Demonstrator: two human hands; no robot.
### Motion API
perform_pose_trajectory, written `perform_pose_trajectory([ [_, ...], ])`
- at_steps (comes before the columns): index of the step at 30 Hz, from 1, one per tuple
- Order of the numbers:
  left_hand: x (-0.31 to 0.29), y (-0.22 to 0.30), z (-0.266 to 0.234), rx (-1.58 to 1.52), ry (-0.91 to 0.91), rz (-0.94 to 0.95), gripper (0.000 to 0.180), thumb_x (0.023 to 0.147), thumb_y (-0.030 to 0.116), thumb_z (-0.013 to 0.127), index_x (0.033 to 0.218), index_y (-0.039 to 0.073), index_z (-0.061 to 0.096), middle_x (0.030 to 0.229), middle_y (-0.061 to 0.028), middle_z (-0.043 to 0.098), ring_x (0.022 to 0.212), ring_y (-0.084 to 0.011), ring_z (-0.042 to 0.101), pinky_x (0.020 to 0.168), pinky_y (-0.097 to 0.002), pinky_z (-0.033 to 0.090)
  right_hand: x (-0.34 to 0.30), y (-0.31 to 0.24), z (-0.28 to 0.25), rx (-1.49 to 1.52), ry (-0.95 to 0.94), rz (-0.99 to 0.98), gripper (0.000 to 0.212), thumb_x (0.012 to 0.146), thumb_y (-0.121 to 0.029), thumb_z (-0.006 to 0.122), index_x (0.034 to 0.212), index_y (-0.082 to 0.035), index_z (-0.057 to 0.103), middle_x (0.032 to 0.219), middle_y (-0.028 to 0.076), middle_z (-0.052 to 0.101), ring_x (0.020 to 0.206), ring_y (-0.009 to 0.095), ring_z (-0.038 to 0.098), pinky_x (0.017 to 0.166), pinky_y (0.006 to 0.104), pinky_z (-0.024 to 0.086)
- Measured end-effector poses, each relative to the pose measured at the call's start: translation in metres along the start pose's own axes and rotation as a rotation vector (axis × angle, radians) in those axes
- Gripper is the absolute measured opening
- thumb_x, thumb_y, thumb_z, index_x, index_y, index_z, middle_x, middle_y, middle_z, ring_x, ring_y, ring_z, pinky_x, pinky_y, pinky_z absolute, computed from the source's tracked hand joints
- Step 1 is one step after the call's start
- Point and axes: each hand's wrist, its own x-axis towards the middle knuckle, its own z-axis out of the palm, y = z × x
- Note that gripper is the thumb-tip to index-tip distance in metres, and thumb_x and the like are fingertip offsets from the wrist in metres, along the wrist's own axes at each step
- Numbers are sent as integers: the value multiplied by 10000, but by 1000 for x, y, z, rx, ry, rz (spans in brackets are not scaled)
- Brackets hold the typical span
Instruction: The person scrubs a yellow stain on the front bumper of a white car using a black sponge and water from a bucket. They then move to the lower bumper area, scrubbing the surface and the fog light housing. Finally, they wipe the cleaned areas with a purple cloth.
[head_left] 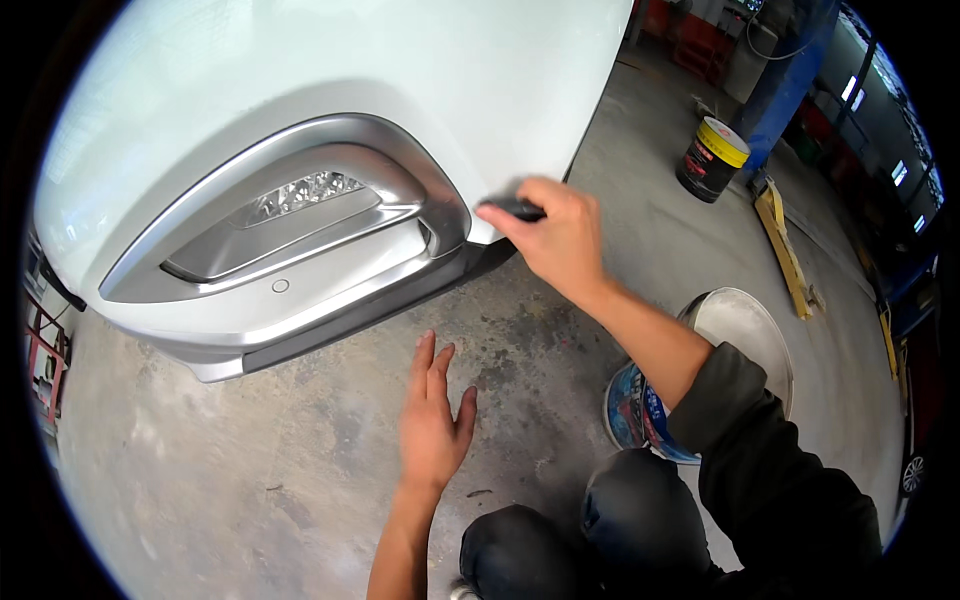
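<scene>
A white car bumper (500,90) fills the upper left, with a silver fog lamp surround (395,165) around a clear lamp (305,195). At the bumper's lower right corner my right hand (568,240) is closed on a small dark pad (522,208), held against or very close to the white surface beside the surround. The pad's exact kind is hard to make out, and my fingers hide part of it. Below the bumper's lower edge my left hand (432,420) hangs above the floor, its fingers stretched out and holding nothing.
By my right knee stands a blue patterned bucket (628,408), partly behind my forearm, with a pale round top (750,325). Farther right are a black bucket with a yellow rim (712,165), a blue post (790,85) and a yellow beam (782,245) on the concrete floor (250,440).
</scene>
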Motion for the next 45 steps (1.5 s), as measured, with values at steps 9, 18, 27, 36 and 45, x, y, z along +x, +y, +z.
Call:
perform_pose_trajectory([
  [9, 5, 2, 7, -19, 4, 0, 584, 913, 53, 711, 1453, 58, 490, 1633, -173, 385, 1447, -410, 445, 1133, -462, 459, -7, 2, 11, -55, 16, 3, 399, 761, -303, 896, 727, -20, 617, 646, 116, 589, 546, 281, 558, 522, 376, 425],
  [18, 5, 12, 7, 23, -3, 19, 596, 901, 41, 712, 1455, 61, 493, 1630, -172, 392, 1453, -408, 439, 1153, -462, 440, -33, 6, 28, -93, -46, -42, 263, 696, -168, 833, 741, -70, 593, 724, 72, 621, 652, 296, 644, 551, 407, 469],
  [27, -3, 9, 2, 15, -16, -20, 603, 909, 34, 702, 1469, 69, 483, 1642, -172, 371, 1460, -418, 426, 1153, -475, 437, -25, 21, 23, -258, -102, -480, 374, 532, -111, 844, 736, -106, 530, 745, 11, 552, 680, 199, 612, 540, 352, 478],
  [36, -10, 4, -13, 92, -21, -38, 589, 924, 55, 691, 1472, 63, 476, 1640, -182, 376, 1468, -420, 420, 1151, -483, 435, -19, 31, 6, -222, -139, -490, 274, 628, -141, 836, 737, -129, 586, 742, -23, 584, 702, 167, 641, 555, 334, 503],
  [45, -1, 16, -5, 155, -112, -45, 614, 899, 47, 717, 1466, 72, 484, 1640, -170, 378, 1450, -415, 446, 1138, -468, 457, 22, 35, -26, -72, -91, -183, 406, 760, -443, 845, 758, -82, 657, 714, 50, 659, 627, 256, 660, 554, 388, 494],
])
